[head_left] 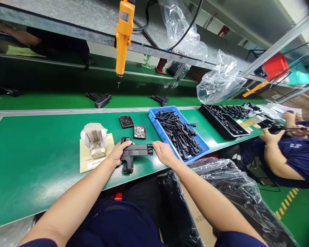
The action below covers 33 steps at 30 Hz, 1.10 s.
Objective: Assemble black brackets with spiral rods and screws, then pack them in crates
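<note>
On the green bench [54,147], the black plastic bracket [137,150] is lying between your hands near the front edge, to the left of the blue plastic tray [160,127]. Your left hand [116,153] is holding the bracket's wide end, its fingers closed around the body. Your right hand [164,153] is reaching the opposite end, its thumb and fingertips narrowly pinching the small black end piece [150,146].

The bracket's main body is appearing largely formed, with arm and knobs in place, so the work is probably standing partway or later. Whether the end piece is being fitted, adjusted or checked, and whether any fastening is remaining, you cannot tell from this view. The orange electric screwdriver [122,41] is hanging above, out of your hands. Two small black square trays [128,126] are holding loose hardware, and many black rod-like parts [175,133] are filling the blue tray, so further stock is remaining at hand. Two similar black units [100,100] are lying beyond the metal strip [54,112]; their completeness is remaining unclear.
</note>
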### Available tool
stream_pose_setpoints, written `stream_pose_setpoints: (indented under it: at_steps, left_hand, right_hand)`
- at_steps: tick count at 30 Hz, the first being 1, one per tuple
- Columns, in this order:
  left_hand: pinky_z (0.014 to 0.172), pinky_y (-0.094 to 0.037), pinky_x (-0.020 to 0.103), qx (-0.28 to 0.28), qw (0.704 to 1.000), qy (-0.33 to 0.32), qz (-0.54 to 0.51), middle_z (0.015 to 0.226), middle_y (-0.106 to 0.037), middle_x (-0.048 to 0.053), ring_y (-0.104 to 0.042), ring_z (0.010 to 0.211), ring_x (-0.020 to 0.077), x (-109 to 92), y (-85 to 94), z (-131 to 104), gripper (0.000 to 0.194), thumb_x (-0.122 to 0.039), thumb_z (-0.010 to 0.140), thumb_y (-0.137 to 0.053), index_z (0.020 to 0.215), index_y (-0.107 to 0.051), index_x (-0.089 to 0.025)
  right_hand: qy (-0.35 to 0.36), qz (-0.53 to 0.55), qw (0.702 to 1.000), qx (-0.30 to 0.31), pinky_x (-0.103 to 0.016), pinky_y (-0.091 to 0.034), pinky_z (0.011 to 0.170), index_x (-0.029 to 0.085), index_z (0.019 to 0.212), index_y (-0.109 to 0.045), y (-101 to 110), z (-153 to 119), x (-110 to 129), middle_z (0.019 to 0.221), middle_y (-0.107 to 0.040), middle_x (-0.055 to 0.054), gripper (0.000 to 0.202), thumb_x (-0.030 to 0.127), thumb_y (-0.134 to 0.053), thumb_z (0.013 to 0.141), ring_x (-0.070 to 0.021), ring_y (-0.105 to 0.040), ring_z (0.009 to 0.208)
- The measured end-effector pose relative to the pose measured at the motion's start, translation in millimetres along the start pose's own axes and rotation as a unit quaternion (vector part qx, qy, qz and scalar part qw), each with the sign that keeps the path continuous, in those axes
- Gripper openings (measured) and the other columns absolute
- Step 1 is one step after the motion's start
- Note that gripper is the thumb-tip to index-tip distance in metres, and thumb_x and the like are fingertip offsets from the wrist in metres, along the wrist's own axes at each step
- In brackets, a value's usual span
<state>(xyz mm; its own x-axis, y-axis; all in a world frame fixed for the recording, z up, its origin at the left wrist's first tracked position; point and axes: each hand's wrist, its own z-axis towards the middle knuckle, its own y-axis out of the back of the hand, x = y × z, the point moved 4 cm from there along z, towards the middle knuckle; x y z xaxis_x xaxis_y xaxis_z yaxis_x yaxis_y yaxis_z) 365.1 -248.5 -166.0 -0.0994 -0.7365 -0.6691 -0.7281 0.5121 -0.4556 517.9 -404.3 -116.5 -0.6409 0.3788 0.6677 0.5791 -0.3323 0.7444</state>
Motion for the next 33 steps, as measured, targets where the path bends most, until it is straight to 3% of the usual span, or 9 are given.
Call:
stream_pose_setpoints:
  at_steps: [3, 7, 12, 15, 17, 23, 27, 29, 33]
  left_hand:
    - [0.052, -0.054, 0.027, -0.011, 1.000, -0.009, -0.005, 0.078, -0.073, 0.007, -0.067, 0.061, 0.0172, 0, 0.4, 0, 0.032, -0.030, 0.063, -0.081, 0.086, -0.068, -0.011]
    - [0.054, -0.055, 0.027, -0.007, 1.000, -0.004, -0.016, 0.079, -0.072, 0.007, -0.067, 0.061, 0.0169, 1, 0.1, -1, 0.030, -0.029, 0.064, -0.080, 0.085, -0.068, -0.011]
    - [0.052, -0.054, 0.026, -0.021, 1.000, -0.011, -0.001, 0.077, -0.072, 0.006, -0.065, 0.059, 0.0162, 1, 1.2, -1, 0.030, -0.030, 0.063, -0.081, 0.084, -0.068, -0.012]
    - [0.053, -0.054, 0.026, -0.014, 1.000, -0.005, -0.009, 0.075, -0.071, 0.006, -0.065, 0.059, 0.0160, 1, 1.1, -1, 0.031, -0.030, 0.063, -0.080, 0.084, -0.068, -0.011]
    - [0.054, -0.054, 0.026, -0.010, 1.000, -0.004, -0.007, 0.072, -0.070, 0.006, -0.064, 0.058, 0.0157, 1, 0.9, -1, 0.032, -0.031, 0.062, -0.080, 0.084, -0.068, -0.011]
    - [0.048, -0.050, 0.026, -0.011, 0.998, -0.031, 0.048, 0.069, -0.069, 0.004, -0.063, 0.055, 0.0165, 0, -1.7, -4, 0.040, -0.036, 0.057, -0.084, 0.084, -0.066, -0.013]
    - [0.049, -0.051, 0.026, -0.020, 1.000, -0.011, 0.013, 0.071, -0.070, 0.006, -0.064, 0.057, 0.0169, 0, -1.0, -3, 0.035, -0.034, 0.060, -0.082, 0.083, -0.067, -0.011]
    - [0.050, -0.052, 0.027, -0.019, 1.000, -0.004, 0.004, 0.071, -0.071, 0.006, -0.065, 0.057, 0.0174, 0, -1.0, -2, 0.033, -0.032, 0.062, -0.080, 0.083, -0.068, -0.010]
    - [0.050, -0.052, 0.027, -0.031, 0.999, 0.000, -0.009, 0.073, -0.072, 0.007, -0.065, 0.056, 0.0170, -1, -1.7, -3, 0.029, -0.030, 0.065, -0.078, 0.083, -0.068, -0.011]
  right_hand:
    - [-0.069, 0.049, 0.996, 0.018, -0.030, -0.043, 0.061, 0.020, 0.071, -0.056, -3, 1, -6, 0.062, -0.053, -0.002, 0.055, 0.059, -0.027, 0.097, -0.0159, -0.050, 0.059]
    - [0.043, 0.077, 0.996, -0.007, -0.030, -0.046, 0.071, 0.019, 0.106, -0.061, 3, 0, 3, 0.086, -0.063, -0.005, 0.040, 0.055, -0.050, 0.090, -0.0168, -0.057, 0.075]
    - [-0.060, 0.028, 0.998, 0.019, -0.032, -0.044, 0.065, 0.020, 0.084, -0.060, 2, -1, -5, 0.067, -0.058, -0.002, 0.048, 0.056, -0.031, 0.098, -0.0168, -0.053, 0.063]
    - [0.060, 0.031, 0.998, 0.004, -0.035, -0.048, 0.078, 0.020, 0.111, -0.058, 3, -1, 3, 0.093, -0.065, -0.008, 0.036, 0.047, -0.039, 0.096, -0.0207, -0.060, 0.083]
    - [0.109, -0.002, 0.994, -0.013, -0.039, -0.048, 0.085, 0.018, 0.107, -0.059, 0, 0, 5, 0.099, -0.065, -0.013, 0.034, 0.042, -0.037, 0.096, -0.0242, -0.061, 0.093]
    - [-0.116, 0.028, 0.993, 0.003, -0.033, -0.044, 0.057, 0.019, 0.068, -0.058, -14, 3, -16, 0.058, -0.055, -0.007, 0.058, 0.057, -0.025, 0.098, -0.0192, -0.055, 0.054]
    - [-0.014, 0.108, 0.994, -0.003, -0.029, -0.048, 0.062, 0.019, 0.108, -0.061, -3, -1, -9, 0.079, -0.063, -0.004, 0.048, 0.061, -0.046, 0.091, -0.0163, -0.058, 0.067]
    - [0.011, 0.095, 0.995, -0.011, -0.030, -0.048, 0.065, 0.020, 0.102, -0.062, 3, -2, -6, 0.077, -0.061, -0.003, 0.045, 0.061, -0.049, 0.088, -0.0166, -0.057, 0.070]
    - [-0.119, 0.142, 0.982, -0.044, -0.028, -0.043, 0.052, 0.019, 0.081, -0.057, 5, 0, -15, 0.063, -0.051, -0.001, 0.053, 0.068, -0.037, 0.090, -0.0152, -0.051, 0.057]
